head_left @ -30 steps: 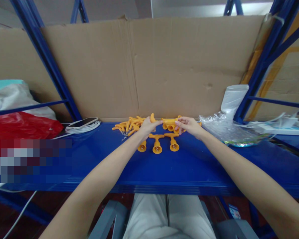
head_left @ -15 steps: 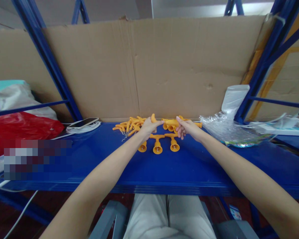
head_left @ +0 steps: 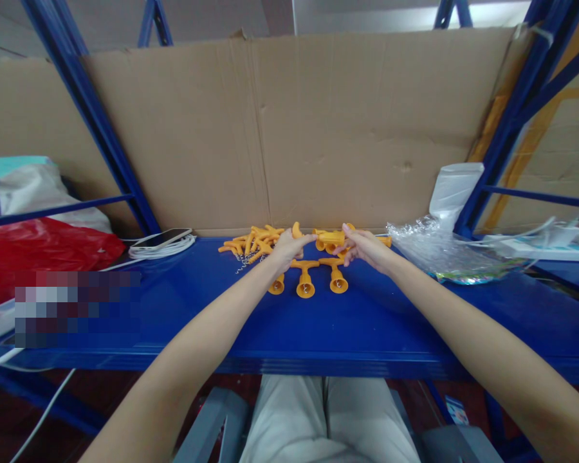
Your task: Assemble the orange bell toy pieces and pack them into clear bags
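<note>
My left hand (head_left: 287, 248) is closed on an orange corkscrew handle (head_left: 296, 230), whose curved end shows above the thumb. An orange bell-shaped sleeve (head_left: 330, 238) lies level between my two hands. Its left end meets my left fingertips. At its right end, my right hand (head_left: 359, 247) has thumb and fingers around it, loosely bent. Just below stand three assembled corkscrews in a row, including the middle one (head_left: 305, 281), with their flared mouths towards me. Left of my left hand is a heap of loose orange handles with metal spirals (head_left: 251, 243). More orange sleeves (head_left: 384, 241) lie behind my right hand.
Clear plastic wrap (head_left: 422, 247) and a white power strip (head_left: 543, 249) are on the right of the blue shelf (head_left: 309, 331). A phone (head_left: 166, 238) rests on a coiled white cable at the left, near a red bag (head_left: 43, 254). Cardboard (head_left: 328, 128) walls the back.
My right fingers have loosened and shifted slightly right along the sleeve, leaving more of it showing. My left hand keeps its place on the handle.
</note>
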